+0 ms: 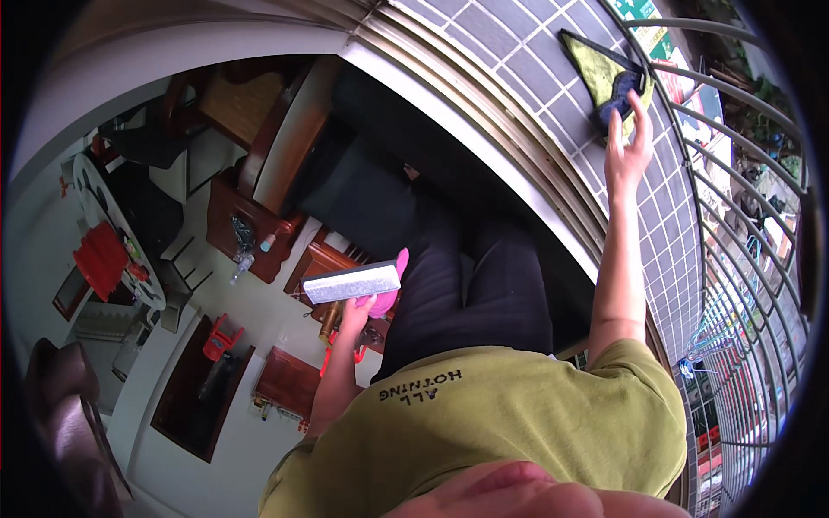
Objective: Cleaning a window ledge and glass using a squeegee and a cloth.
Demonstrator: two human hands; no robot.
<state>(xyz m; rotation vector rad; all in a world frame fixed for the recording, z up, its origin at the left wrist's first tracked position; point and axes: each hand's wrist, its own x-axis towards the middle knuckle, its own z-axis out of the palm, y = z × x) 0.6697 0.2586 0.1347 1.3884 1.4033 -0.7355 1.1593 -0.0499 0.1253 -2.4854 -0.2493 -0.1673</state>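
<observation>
Gripping the scrubber [350, 283], long and grey-white with a pink side, in the left hand [356, 318], fingers closed on it; it's in midair beside the left thigh. Right hand [629, 160] is out over the grey tiled surface [527, 73], two fingers parted, tips at a dark blue bundle [618, 93]; can't tell if they pinch or just hover. Bundle overlaps a yellow-green cloth [596, 73] with dark trim, lying near the surface's outer edge; can't tell if they're one piece. Metal bars [699, 23] run along that edge, window track [484, 99] along the inner one. Room side: brown wooden table [223, 226] with a clear bottle [243, 266] at its edge, red stool [223, 338] further left.
</observation>
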